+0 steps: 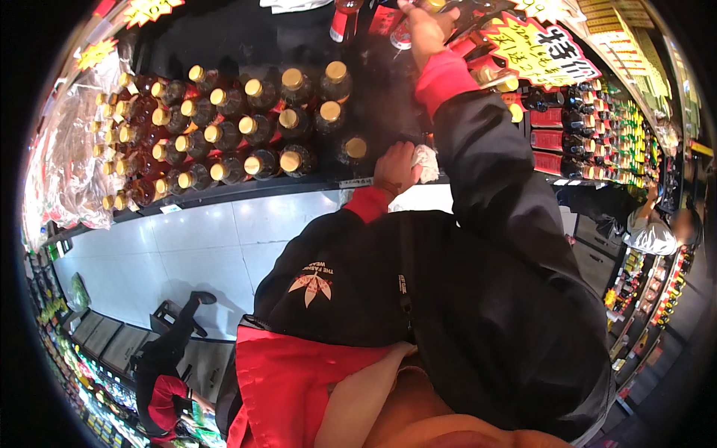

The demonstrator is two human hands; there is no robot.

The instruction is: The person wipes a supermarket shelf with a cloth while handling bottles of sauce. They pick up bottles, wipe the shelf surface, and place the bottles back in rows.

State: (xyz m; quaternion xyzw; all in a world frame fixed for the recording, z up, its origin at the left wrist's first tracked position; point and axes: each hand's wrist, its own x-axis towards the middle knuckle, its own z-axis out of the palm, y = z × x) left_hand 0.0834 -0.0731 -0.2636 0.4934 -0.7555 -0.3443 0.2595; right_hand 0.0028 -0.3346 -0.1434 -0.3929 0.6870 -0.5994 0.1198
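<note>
My left hand (395, 168) rests at the front edge of the black shelf (386, 101), its thumb and fingers closed around a crumpled white cloth (427, 163). Just left of it stands a dark bottle with a gold cap (355, 148). My right hand (430, 27) reaches to the back of the shelf, its fingers around a bottle with a yellow cap (434, 5); much of that bottle is hidden by the hand and the frame's edge. A red-labelled bottle (401, 37) is beside that hand, and another red-labelled bottle (345, 22) stands further left.
Rows of gold-capped dark bottles (246, 126) fill the shelf's left part. A yellow handwritten price sign (543, 50) overhangs more bottles at right. Behind me is a pale tiled floor (196, 241). One person (168, 392) bends at lower left; another person (652, 232) is at far right.
</note>
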